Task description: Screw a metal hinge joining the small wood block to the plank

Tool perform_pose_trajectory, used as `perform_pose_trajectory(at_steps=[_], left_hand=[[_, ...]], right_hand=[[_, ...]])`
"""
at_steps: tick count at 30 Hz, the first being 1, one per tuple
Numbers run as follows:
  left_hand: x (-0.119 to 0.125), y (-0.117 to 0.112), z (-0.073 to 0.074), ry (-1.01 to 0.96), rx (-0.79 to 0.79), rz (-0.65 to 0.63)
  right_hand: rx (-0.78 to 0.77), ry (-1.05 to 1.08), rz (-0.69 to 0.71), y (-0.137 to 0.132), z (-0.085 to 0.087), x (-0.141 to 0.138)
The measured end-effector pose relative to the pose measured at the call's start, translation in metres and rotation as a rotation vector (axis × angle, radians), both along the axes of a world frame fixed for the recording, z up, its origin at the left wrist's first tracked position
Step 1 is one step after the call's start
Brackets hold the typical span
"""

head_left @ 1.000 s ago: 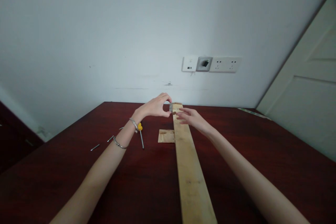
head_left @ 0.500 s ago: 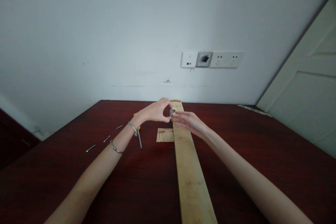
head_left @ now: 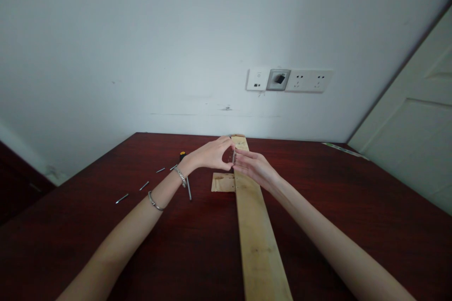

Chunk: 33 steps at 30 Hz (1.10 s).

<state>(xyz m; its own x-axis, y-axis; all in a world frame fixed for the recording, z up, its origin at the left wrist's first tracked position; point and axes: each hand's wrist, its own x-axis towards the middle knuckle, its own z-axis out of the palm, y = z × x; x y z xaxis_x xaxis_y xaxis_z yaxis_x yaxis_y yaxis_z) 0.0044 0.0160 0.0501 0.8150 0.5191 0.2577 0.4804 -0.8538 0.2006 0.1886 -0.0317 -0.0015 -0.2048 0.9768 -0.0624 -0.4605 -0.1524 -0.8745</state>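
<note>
A long pale wooden plank [head_left: 256, 240] lies lengthwise on the dark red table [head_left: 106, 244]. Near its far end my left hand [head_left: 212, 154] pinches a small metal hinge [head_left: 233, 155] at the plank's left edge. My right hand [head_left: 252, 166] rests on the plank beside it, fingertips touching the same hinge, fingers held close together. A small square wood piece [head_left: 223, 182] lies against the plank's left side just below my hands.
A screwdriver [head_left: 187, 183] with a dark-tipped handle lies left of the wood piece, partly behind my wrist. Three screws [head_left: 143, 186] are scattered further left. Wall sockets [head_left: 289, 80] sit above the table; a white door [head_left: 416, 141] stands at right.
Both hands have drawn a little nearer along the plank with the hinge, and the right fingers have closed in onto it. The view has shifted slightly.
</note>
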Motion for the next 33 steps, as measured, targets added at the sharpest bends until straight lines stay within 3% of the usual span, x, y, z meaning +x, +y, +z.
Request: perform_pose_trajectory(at_steps=[10, 15, 21, 26, 33], left_hand=[[0.002, 0.004, -0.004, -0.063, -0.025, -0.055], [-0.008, 0.015, 0.001, -0.235, -0.274, 0.015], [-0.006, 0.027, -0.01, -0.418, -0.517, 0.07], [-0.001, 0.029, -0.018, -0.501, -0.645, 0.083], [0.004, 0.024, -0.017, -0.533, -0.749, 0.112]], right_hand=[[0.087, -0.127, -0.157, 0.001, 0.0, 0.003], [0.159, -0.19, -0.247, 0.005, -0.001, 0.004], [0.232, -0.259, -0.28, 0.005, -0.002, 0.001], [0.255, -0.265, -0.277, 0.005, -0.003, 0.0], [0.275, -0.281, -0.282, 0.008, -0.007, 0.002]])
